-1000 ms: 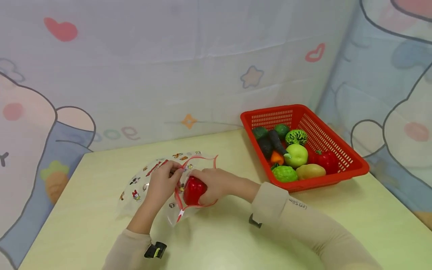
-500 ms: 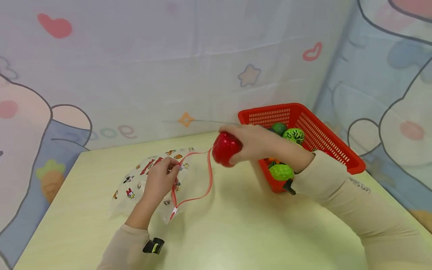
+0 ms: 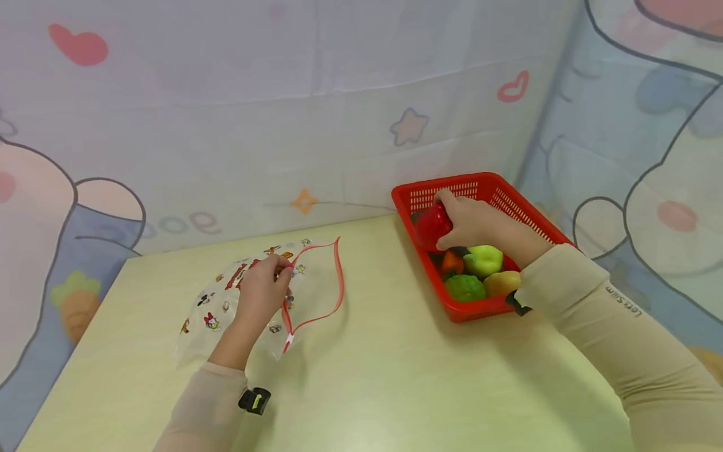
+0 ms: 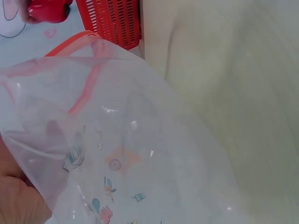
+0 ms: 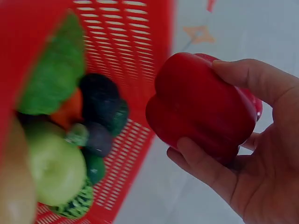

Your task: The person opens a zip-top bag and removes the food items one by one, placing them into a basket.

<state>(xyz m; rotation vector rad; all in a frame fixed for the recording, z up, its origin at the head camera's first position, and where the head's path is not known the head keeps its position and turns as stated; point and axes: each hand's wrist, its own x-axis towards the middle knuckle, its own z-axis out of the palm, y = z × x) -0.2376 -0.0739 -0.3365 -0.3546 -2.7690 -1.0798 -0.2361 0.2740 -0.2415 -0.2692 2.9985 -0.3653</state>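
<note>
My right hand (image 3: 474, 220) grips a red bell pepper (image 5: 203, 105) over the left side of the red basket (image 3: 452, 311). In the right wrist view, thumb and fingers wrap the pepper, with the basket beside it. On the left of the table lies a clear zip bag (image 3: 316, 282) with red edging and small cartoon prints. Its mouth gapes toward the right. My left hand (image 3: 262, 289) pinches the bag's near-left rim. In the left wrist view the bag's film (image 4: 140, 140) fills the middle, and only part of that hand shows at the lower left.
Inside the basket sit a green apple-like fruit (image 3: 484, 260), a bumpy green vegetable (image 3: 465, 287), a yellow potato-like piece (image 3: 503, 284) and an orange piece (image 3: 452, 262). Dark vegetables (image 5: 99, 95) lie there too. A printed cloth (image 3: 226, 125) hangs behind the table (image 3: 367, 389).
My right hand has lifted the bell pepper out of the bag's mouth and carried it right, over the basket. The left hand keeps its hold on the bag's rim.
</note>
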